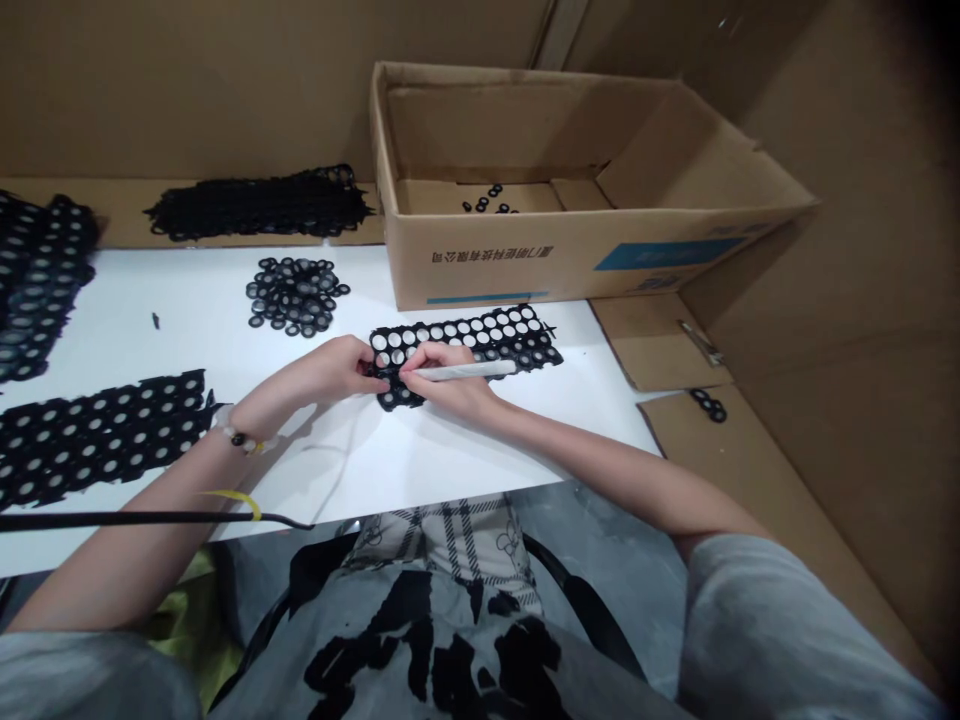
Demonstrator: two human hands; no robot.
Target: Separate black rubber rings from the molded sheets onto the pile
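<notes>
On the white work surface lies a black perforated sheet (pixel 457 332) with rows of round, pale-centred pieces. My left hand (pixel 341 367) has its thumb and fingers closed on the sheet's left end. In my right hand (pixel 454 380) is a slim white pen-like tool (pixel 480 370), its tip down at the sheet close to my left fingers. The fingers partly hide the tip and the holes beneath. Left of the sheet's upper edge is a heap of small black rings (pixel 295 295).
An open cardboard box (pixel 517 255) stands at the back, a few black rings inside. More black perforated sheets (pixel 105 435) lie at left, and a dark stack (pixel 259 203) sits behind. A black cable (pixel 150 520) crosses the front left. Loose rings (pixel 708 405) lie on cardboard at right.
</notes>
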